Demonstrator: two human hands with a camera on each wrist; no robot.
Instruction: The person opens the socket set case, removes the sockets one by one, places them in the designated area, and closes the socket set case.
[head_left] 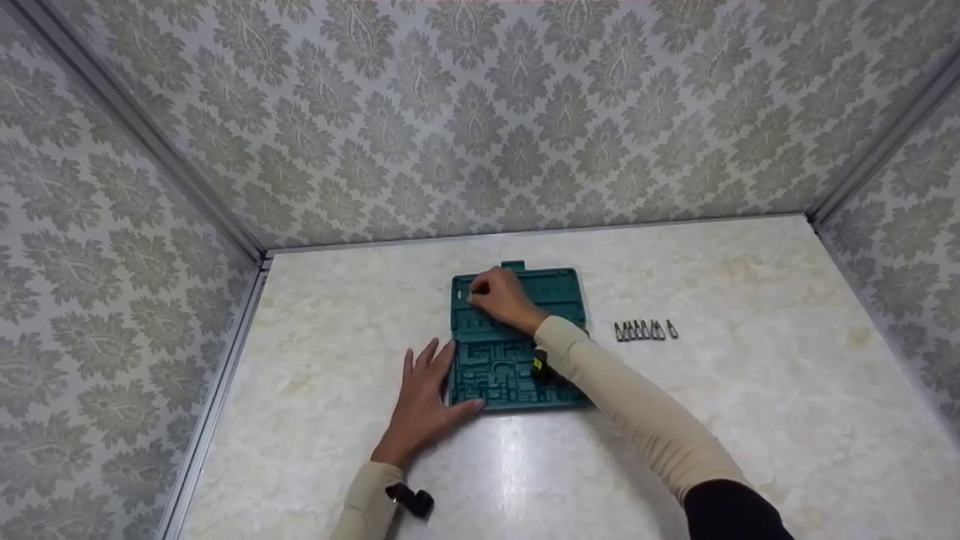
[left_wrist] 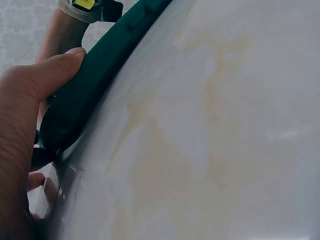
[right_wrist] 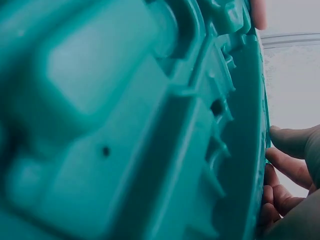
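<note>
A green plastic case lies unfolded on the table, its moulded tray towards me and its lid beyond. My left hand rests at the near left corner, fingers spread and fairly straight. The left thumb lies over the case's front edge in the left wrist view. Over the lid's left part bends my right hand, thumb and fingers curled together. Just left of them, a small silvery metal piece sits in the lid. The case wall hides the right fingertips in the right wrist view; I cannot tell whether they hold anything.
Several small metal bits or sockets stand in a row on the table right of the case, with a single one slightly apart. Patterned walls enclose the table's back and sides. Both wrists carry black strapped-on cameras.
</note>
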